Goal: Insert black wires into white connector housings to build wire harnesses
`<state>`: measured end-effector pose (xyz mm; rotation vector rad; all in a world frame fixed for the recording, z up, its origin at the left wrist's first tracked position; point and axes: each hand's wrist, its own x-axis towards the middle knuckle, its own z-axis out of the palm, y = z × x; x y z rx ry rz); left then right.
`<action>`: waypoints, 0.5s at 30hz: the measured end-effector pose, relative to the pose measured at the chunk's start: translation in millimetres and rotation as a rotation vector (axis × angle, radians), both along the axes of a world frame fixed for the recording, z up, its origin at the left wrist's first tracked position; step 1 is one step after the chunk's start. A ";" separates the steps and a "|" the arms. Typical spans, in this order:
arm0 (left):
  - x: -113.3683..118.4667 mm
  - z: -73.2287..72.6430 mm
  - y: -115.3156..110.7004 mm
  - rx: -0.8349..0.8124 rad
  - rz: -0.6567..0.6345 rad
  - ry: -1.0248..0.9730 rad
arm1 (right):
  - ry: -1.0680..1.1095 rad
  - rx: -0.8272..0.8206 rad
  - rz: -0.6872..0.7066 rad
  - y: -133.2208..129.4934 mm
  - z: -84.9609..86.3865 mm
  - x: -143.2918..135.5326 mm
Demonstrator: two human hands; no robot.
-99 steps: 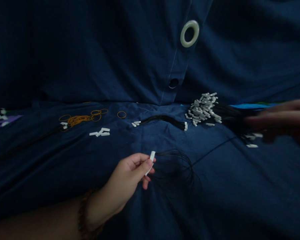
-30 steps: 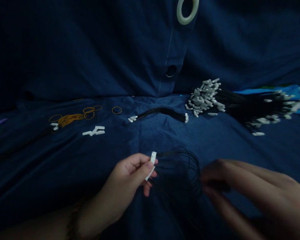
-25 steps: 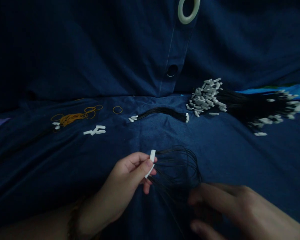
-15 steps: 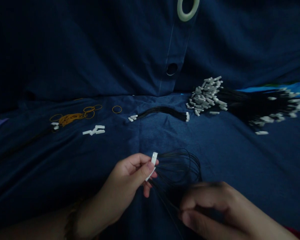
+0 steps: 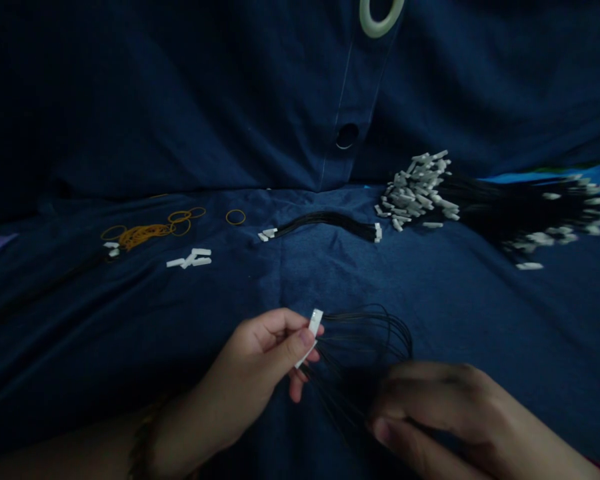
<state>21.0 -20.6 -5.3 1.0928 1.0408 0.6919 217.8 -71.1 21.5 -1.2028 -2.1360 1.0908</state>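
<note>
Between thumb and fingers, my left hand (image 5: 275, 353) pinches white connectors (image 5: 315, 323), one above the other. Thin black wires (image 5: 375, 317) run from these connectors to the right and loop back down toward my right hand (image 5: 435, 407). That hand is closed, thumb against forefinger, on the black wires near their lower stretch. Its fingertips are dark and slightly blurred, so the wire ends there are hidden. Beyond both hands lies a bundled black wire harness (image 5: 325, 219) with white connectors at each end.
A large pile of black wires with white connectors (image 5: 417, 190) lies at the back right. At the left are orange rubber bands (image 5: 145, 235), several loose white connectors (image 5: 190, 258) and another dark wire bundle (image 5: 50, 283). Blue cloth (image 5: 240, 287) covers the surface and rises behind.
My right hand has shifted a little to the right, still closed on the wires. The connectors in my left hand have moved slightly right, and the wire loop has spread rightward.
</note>
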 end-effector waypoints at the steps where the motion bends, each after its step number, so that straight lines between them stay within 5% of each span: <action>1: -0.1 0.0 0.1 0.000 -0.005 -0.002 | -0.013 0.058 -0.016 -0.1 0.0 -0.1; 5: 0.1 -0.6 -0.5 0.007 -0.006 -0.018 | -0.034 -0.041 -0.142 3.4 0.3 -0.8; 11: 0.7 -0.6 -2.0 0.012 0.011 0.008 | 0.642 -1.013 -0.051 12.8 17.8 10.5; 13: 0.8 -0.1 -2.1 0.010 0.016 0.007 | 0.812 -1.032 -0.150 14.4 25.4 20.0; 15: 0.9 0.8 -2.1 -0.006 0.018 0.015 | 0.825 -0.835 -0.273 16.8 28.7 33.4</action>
